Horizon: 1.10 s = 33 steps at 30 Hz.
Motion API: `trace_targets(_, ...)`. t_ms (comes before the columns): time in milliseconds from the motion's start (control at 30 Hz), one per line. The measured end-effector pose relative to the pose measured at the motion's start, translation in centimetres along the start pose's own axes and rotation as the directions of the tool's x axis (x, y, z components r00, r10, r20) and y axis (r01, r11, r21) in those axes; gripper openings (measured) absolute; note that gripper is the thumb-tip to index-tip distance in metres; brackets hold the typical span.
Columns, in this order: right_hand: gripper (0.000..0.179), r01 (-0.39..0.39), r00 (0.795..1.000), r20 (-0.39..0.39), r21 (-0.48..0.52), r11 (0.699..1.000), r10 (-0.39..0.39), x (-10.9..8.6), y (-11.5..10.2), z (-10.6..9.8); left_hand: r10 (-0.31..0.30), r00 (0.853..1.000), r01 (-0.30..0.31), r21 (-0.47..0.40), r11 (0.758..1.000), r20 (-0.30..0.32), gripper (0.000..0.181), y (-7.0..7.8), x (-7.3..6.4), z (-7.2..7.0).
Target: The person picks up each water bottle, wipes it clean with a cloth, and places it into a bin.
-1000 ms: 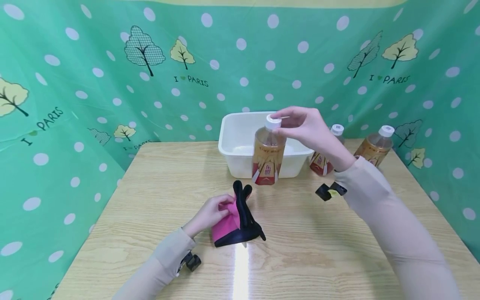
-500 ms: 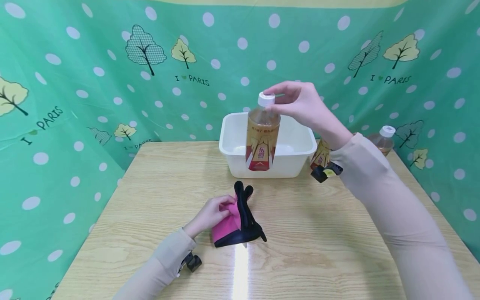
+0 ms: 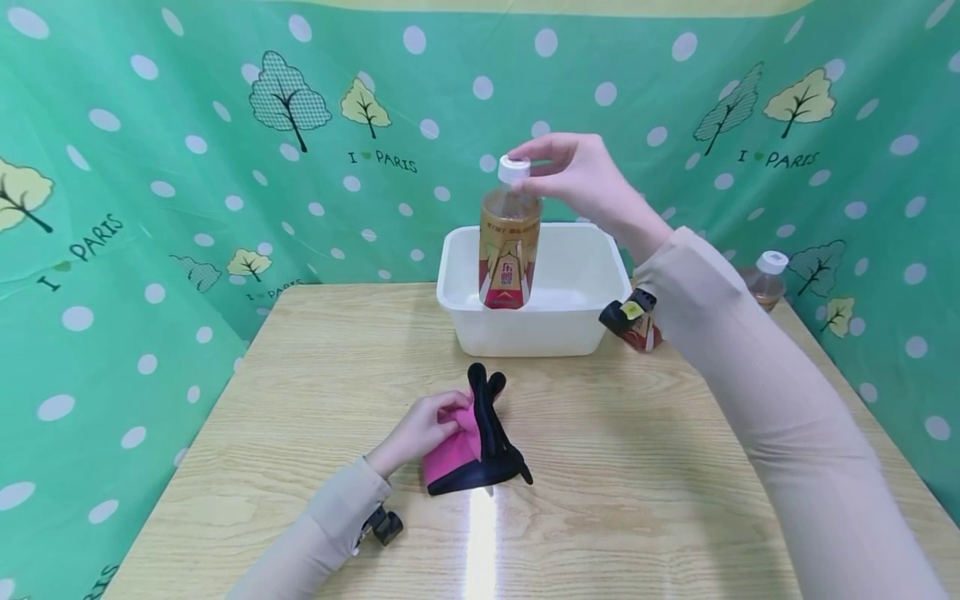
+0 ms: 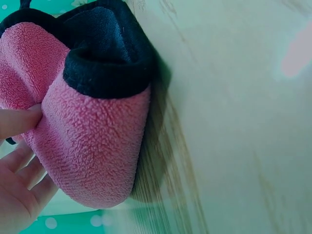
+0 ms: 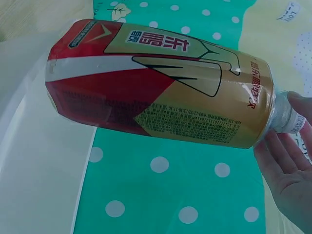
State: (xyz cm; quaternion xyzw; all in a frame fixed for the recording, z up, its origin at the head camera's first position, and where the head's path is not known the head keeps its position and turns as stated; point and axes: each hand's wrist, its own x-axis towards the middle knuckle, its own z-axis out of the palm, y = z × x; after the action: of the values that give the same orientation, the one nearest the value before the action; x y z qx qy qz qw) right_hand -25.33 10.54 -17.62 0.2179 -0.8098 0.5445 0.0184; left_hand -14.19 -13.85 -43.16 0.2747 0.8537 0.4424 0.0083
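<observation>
My right hand (image 3: pixel 570 179) grips a drink bottle (image 3: pixel 510 250) by its white cap and neck. The bottle hangs upright, overlapping the front rim of a white plastic basin (image 3: pixel 540 333) in the head view. Its gold and red label (image 5: pixel 161 83) fills much of the right wrist view. Lower on the table, my left hand (image 3: pixel 426 427) pinches a folded pink cloth (image 3: pixel 450 454) with black edging. In the left wrist view, thumb and fingers hold the cloth's fuzzy pink side (image 4: pixel 97 136), and its dark trim curls open at the top.
Another bottle (image 3: pixel 643 333) stands right of the basin, mostly hidden by my right wrist. A further bottle with a white cap (image 3: pixel 771 265) is partly covered by the sleeve at the table's back right. A green dotted curtain (image 3: pixel 480 108) hangs behind the wooden table (image 3: pixel 337 350).
My right hand has raised the bottle and carried it leftward, from in front of the basin to over its front rim. The left hand and the cloth have stayed in place.
</observation>
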Motion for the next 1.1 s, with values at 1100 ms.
trace_targets(1100, 0.034, -0.174, 0.983, 0.064, 0.025, 0.984, 0.172, 3.4, 5.1, 5.5, -0.014, 1.000, 0.014, -0.015, 1.000, 0.002, 0.024, 0.4, -0.2, 0.2)
